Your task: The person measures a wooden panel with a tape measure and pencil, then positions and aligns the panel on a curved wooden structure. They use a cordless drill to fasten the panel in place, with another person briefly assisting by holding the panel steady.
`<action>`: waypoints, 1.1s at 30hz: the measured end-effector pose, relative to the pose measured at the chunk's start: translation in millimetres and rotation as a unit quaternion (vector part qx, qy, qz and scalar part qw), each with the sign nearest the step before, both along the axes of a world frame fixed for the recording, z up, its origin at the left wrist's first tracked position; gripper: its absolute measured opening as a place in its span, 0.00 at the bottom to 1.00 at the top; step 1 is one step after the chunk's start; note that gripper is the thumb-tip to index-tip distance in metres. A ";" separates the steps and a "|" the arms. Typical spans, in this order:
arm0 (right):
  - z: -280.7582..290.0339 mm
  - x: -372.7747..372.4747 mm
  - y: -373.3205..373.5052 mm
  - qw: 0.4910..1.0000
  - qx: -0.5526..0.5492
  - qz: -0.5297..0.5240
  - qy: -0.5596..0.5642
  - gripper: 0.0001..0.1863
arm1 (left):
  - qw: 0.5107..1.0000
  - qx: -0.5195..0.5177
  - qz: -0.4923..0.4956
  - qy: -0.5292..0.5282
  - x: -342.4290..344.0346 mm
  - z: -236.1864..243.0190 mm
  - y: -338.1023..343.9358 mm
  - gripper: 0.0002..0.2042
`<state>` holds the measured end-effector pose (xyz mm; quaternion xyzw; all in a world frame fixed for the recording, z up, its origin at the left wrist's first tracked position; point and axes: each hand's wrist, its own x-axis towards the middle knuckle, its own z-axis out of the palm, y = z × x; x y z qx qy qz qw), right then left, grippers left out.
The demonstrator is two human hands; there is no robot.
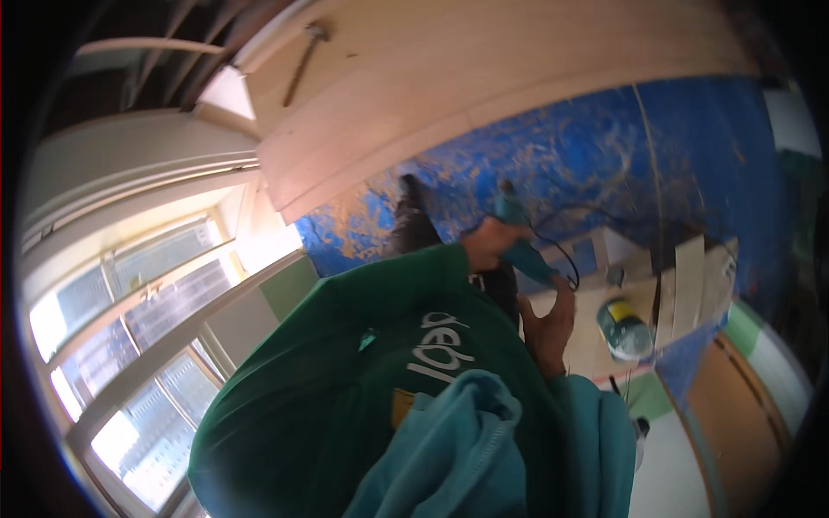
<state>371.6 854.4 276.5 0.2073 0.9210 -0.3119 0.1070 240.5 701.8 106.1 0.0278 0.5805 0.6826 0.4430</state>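
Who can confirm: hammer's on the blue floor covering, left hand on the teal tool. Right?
Not quite: the hammer lies on the pale wooden board, not the blue floor covering, as the head view shows. The left hand is on the teal tool, as you say.

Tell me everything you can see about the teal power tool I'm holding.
The teal power tool is long and slim, apparently plastic-cased, with a darker tip at its upper end. In the picture it slants down rightward, above the dusty blue floor. The left hand grips its middle; the right hand is at its lower end, grip unclear. A black cord loops beside it. Blur hides finer detail.
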 end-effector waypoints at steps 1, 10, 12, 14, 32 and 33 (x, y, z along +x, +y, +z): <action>0.9 -14.4 -1.9 0.981 0.134 0.081 0.118 0.42 | 0.963 -0.068 0.063 -0.254 -14.5 61.5 26.2 0.24; -80.3 -75.1 0.5 0.991 -0.095 -0.091 -0.026 0.43 | 0.939 -0.146 -0.133 0.280 -113.9 85.6 -70.6 0.22; -90.0 -76.2 4.6 0.981 -0.121 -0.126 -0.080 0.42 | 0.993 -0.070 0.094 0.010 -182.9 -6.7 -137.2 0.15; -84.0 -73.1 2.4 0.960 -0.148 -0.170 -0.166 0.41 | 0.945 -0.185 0.261 0.069 -257.3 -69.5 -209.3 0.11; -34.9 -180.6 -83.7 0.909 -0.165 -0.209 -0.320 0.39 | 0.701 -0.608 0.317 0.198 -519.1 -154.7 -323.8 0.14; -35.2 -191.5 -86.0 0.913 -0.177 -0.193 -0.314 0.39 | 0.687 -0.600 0.341 0.228 -515.8 -155.6 -329.2 0.13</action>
